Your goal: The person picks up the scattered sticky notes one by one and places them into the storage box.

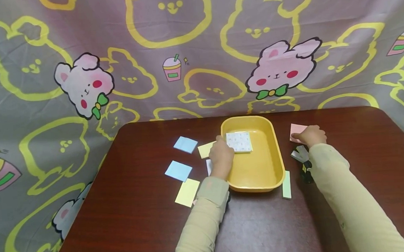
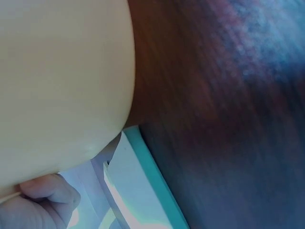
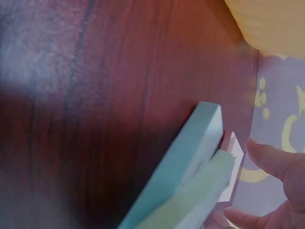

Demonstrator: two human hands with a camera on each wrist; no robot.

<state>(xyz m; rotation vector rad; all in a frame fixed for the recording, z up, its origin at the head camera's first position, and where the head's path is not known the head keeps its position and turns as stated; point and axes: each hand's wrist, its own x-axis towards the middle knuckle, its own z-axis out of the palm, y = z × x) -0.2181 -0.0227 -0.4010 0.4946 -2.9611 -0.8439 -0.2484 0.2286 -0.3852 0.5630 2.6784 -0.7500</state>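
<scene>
A yellow plastic tray (image 1: 255, 173) with a stack of white printed paper squares (image 1: 238, 142) in it stands mid-table. My left hand (image 1: 221, 157) grips its left rim, fingers curled in the left wrist view. Close beside that hand there lies a white pad with a teal edge (image 2: 143, 191). Over at the right, my right hand (image 1: 311, 135) is at a pink sticky-note pad (image 1: 297, 131). Its thumb and fingers stand apart around the pink pad (image 3: 231, 164) in the right wrist view. Pale green pads (image 1: 299, 154) lie just in front of it.
Left of the tray lie two blue note pads (image 1: 185, 144) and yellow pads (image 1: 187, 192), one of them partly behind my left hand. A narrow green pad (image 1: 286, 185) lies by the tray's near right corner. A patterned curtain (image 1: 198, 64) hangs behind the brown table (image 1: 142, 222).
</scene>
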